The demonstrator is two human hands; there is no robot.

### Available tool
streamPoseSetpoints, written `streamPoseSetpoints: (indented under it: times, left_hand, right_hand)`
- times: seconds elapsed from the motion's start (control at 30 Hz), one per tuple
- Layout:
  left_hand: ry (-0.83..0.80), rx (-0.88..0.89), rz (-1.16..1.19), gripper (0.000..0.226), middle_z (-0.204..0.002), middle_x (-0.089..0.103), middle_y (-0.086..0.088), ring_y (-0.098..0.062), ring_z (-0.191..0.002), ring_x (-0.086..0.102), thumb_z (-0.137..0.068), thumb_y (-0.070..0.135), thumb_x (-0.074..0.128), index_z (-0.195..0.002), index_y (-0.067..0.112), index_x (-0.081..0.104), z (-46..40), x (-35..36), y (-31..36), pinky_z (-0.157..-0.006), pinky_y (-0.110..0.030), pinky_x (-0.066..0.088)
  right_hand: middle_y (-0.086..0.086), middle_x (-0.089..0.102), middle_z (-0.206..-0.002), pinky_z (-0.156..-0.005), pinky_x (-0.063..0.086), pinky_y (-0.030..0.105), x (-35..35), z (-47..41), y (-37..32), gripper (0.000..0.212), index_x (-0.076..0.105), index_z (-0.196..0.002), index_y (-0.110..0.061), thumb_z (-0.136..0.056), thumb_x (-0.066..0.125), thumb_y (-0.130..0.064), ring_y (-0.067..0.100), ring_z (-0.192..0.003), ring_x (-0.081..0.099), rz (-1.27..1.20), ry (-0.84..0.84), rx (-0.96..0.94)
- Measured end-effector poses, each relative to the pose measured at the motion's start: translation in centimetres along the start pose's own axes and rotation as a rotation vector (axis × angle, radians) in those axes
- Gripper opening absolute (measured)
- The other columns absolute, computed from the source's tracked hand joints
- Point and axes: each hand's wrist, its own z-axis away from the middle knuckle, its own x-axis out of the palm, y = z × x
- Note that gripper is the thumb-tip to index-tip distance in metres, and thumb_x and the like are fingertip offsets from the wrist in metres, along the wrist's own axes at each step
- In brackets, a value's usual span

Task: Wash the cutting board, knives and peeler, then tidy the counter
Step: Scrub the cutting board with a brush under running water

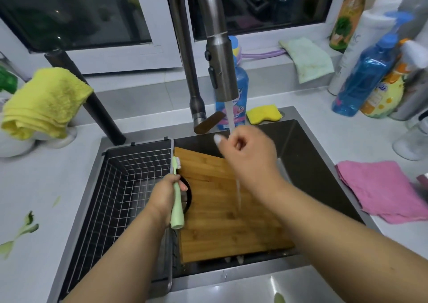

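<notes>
Water (231,117) is running from the steel faucet (222,71) straight past the right hand (247,156), which is hovering above the sink (312,163) with fingers loosely curled, holding nothing as far as I can tell. The bamboo cutting board (222,210) is lying slanted in the basin directly under that hand, long axis running from the far-left corner toward the near right, so the right hand is the closer one to grab or scrub it. The left hand (166,198) is gripping a pale green brush (177,200) by its smooth plastic handle, bristles pointing away, right at the board's left edge beside the wire basket (129,187). Board's looking wet, striped grain, flat and stiff. Knives and peeler aren't showing anywhere. A pink cloth (382,189) is sitting on the counter to the right, and green peel scraps (25,228) are lying on the left.
</notes>
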Motion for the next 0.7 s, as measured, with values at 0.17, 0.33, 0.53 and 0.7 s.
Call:
streamPoseSetpoints:
  times: [0.17,0.33,0.53,0.7]
  left_hand:
    - [-0.114,-0.07,0.173,0.033,-0.069,0.048,-0.009,-0.023,-0.055,0.044,-0.082,0.024,0.04,-0.051,0.015,0.044,-0.2,-1.5,-0.2,-0.055,-0.029,0.036]
    - [-0.168,-0.071,0.24,0.027,-0.072,0.05,-0.006,-0.023,-0.059,0.044,-0.068,0.018,0.042,-0.042,0.017,0.049,0.2,-1.8,-0.5,-0.055,-0.029,0.037]
    - [-0.161,-0.077,0.264,0.025,-0.069,0.048,-0.004,-0.021,-0.057,0.041,-0.064,0.013,0.04,-0.041,0.017,0.05,-0.1,-1.8,-0.6,-0.056,-0.028,0.034]
    - [-0.16,-0.076,0.268,0.023,-0.07,0.048,-0.004,-0.02,-0.056,0.041,-0.063,0.013,0.04,-0.042,0.018,0.049,-0.4,-1.7,-0.7,-0.055,-0.028,0.034]
  right_hand:
    - [-0.001,0.051,-0.085,-0.07,0.052,0.028,-2.7,-5.4,-3.9,0.043,0.044,-0.104,-0.021,-0.082,0.061,-0.054,0.01,-0.074,0.054,-0.216,0.076,-0.087]
    - [-0.005,0.057,-0.09,-0.085,0.054,0.036,-3.0,-8.4,-6.5,0.021,0.048,-0.097,-0.027,-0.092,0.052,-0.047,0.014,-0.091,0.059,-0.199,-0.012,-0.182]
    - [-0.011,0.057,-0.092,-0.068,0.052,0.014,-3.1,-7.5,-5.6,0.023,0.053,-0.106,-0.022,-0.091,0.058,-0.039,0.003,-0.086,0.059,-0.216,-0.118,-0.129]
    - [-0.007,0.064,-0.097,-0.08,0.055,0.026,-1.1,-5.2,-3.3,0.028,0.056,-0.106,-0.023,-0.085,0.067,-0.037,0.006,-0.092,0.062,-0.223,-0.316,-0.03]
